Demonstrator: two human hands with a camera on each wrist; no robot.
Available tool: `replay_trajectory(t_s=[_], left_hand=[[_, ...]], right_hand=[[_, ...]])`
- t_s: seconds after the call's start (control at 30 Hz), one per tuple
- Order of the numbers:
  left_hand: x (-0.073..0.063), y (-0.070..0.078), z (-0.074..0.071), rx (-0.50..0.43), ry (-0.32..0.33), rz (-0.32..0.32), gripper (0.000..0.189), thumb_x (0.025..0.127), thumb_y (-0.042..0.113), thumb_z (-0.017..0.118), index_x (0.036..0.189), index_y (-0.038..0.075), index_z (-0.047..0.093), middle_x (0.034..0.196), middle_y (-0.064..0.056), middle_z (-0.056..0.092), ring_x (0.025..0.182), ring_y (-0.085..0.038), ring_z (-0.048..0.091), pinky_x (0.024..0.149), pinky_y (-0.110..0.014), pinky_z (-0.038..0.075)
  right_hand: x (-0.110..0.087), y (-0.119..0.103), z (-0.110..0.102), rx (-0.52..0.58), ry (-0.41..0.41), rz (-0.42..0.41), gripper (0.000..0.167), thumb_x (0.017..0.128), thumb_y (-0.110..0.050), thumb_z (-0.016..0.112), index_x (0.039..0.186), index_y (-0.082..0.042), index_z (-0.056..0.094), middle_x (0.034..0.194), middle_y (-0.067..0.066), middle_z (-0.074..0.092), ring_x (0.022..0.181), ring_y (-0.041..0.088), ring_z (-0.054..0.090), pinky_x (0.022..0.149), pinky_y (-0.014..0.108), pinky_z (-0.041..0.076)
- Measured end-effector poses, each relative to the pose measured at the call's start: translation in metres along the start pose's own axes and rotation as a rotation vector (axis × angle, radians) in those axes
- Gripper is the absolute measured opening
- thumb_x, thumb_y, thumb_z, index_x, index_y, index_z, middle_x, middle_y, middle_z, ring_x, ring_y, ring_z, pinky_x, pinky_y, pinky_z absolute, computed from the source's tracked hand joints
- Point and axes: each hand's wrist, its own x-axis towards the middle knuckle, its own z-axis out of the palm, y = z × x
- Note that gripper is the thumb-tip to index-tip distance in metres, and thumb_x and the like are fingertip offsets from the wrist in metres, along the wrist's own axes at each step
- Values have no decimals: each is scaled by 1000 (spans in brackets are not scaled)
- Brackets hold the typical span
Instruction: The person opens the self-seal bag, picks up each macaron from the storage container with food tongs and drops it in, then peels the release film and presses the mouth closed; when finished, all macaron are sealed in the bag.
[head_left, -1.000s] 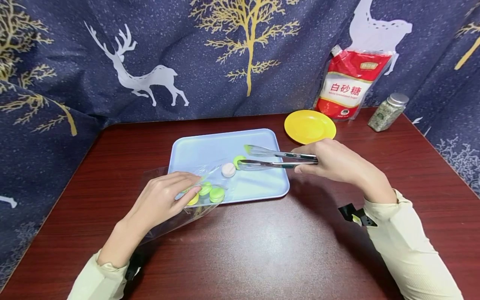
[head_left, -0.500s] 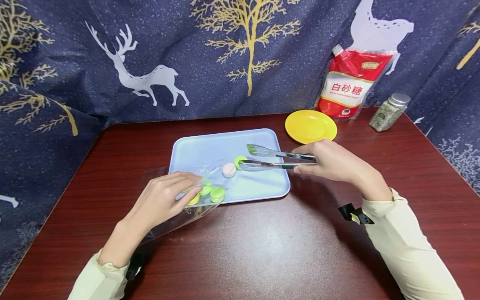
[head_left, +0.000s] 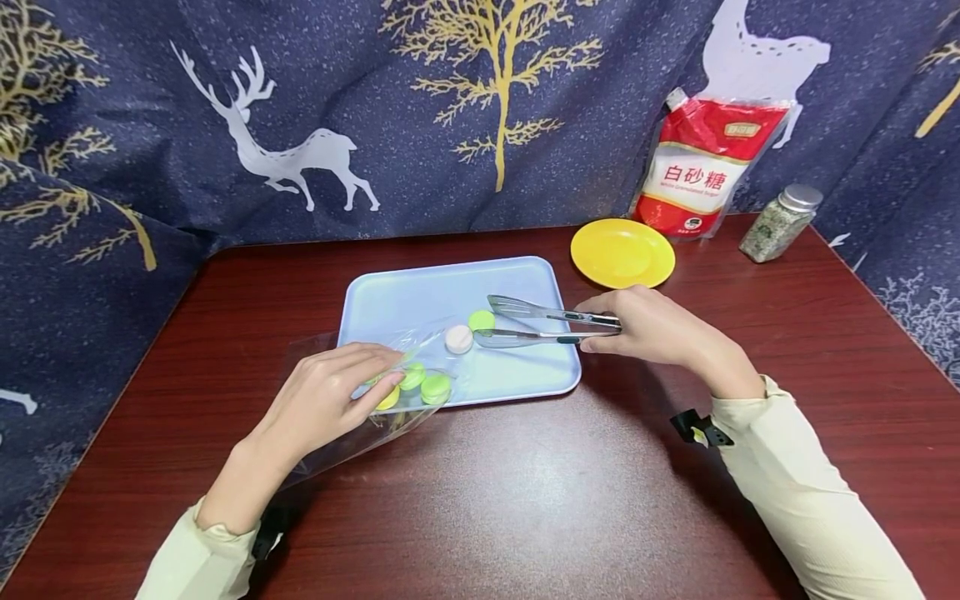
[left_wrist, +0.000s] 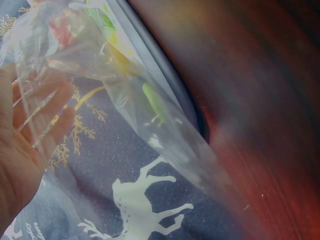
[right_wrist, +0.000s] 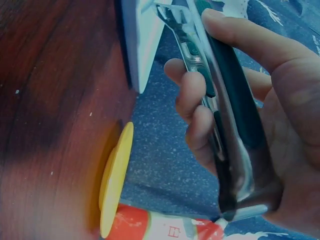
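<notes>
My left hand (head_left: 335, 389) grips a clear plastic bag (left_wrist: 135, 95) at the tray's front left, thumb apart from the fingers. Through the film show green macarons (head_left: 436, 388) and a yellow macaron (head_left: 387, 400). My right hand (head_left: 654, 327) holds metal tongs (right_wrist: 225, 100) with dark grip inserts, fingers curled round the two arms. The tongs point left over the pale blue tray (head_left: 420, 287), arms apart. Their lower tip overlaps the edge of a green macaron (head_left: 481, 321). Beside that lies a pale pinkish-white macaron (head_left: 458, 339), near the bag's mouth.
A yellow plate (head_left: 622, 253) lies behind my right hand. At the back right, a red and white sugar pouch (head_left: 693, 171) leans against the patterned cloth (head_left: 420, 150), and a glass shaker jar (head_left: 780, 223) stands near the corner. The dark red wooden table (head_left: 525, 500) reflects light in front.
My right hand and the tongs have shifted a little left and toward me, and the lower tip covers less of the green macaron. My left hand and the bag stay put.
</notes>
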Motion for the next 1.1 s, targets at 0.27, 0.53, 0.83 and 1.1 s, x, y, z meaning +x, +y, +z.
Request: replay_trajectory(t_s=[0.27, 0.53, 0.83, 1.1], left_hand=[[0, 0, 0, 3, -5, -8, 34, 97, 32, 50, 99, 6, 72, 93, -4, 70, 89, -22, 66, 76, -42, 53], [0, 1, -1, 1, -8, -13, 37, 98, 33, 47, 99, 5, 72, 93, -5, 70, 89, -23, 66, 76, -43, 52], [1, 2, -1, -5, -8, -11, 37, 97, 32, 48, 97, 5, 72, 92, -4, 70, 88, -22, 66, 74, -42, 53], [1, 2, -2, -8, -18, -16, 35, 96, 32, 50, 98, 5, 72, 92, -4, 70, 89, -22, 65, 75, -43, 53]], right_hand=[[1, 2, 2, 7, -24, 25, 36, 75, -16, 79, 108, -5, 68, 86, -3, 67, 65, 11, 53, 63, 31, 48], [2, 2, 6, 18, -25, 18, 34, 76, -16, 78, 108, -6, 69, 86, -5, 67, 66, 10, 53, 64, 32, 49], [2, 1, 7, 24, -13, 5, 34, 77, -14, 78, 108, -5, 69, 87, -4, 68, 65, 9, 53, 63, 31, 49], [3, 0, 7, -77, 43, -22, 30, 78, -16, 76, 107, -8, 71, 93, 0, 70, 64, 9, 54, 60, 31, 49]])
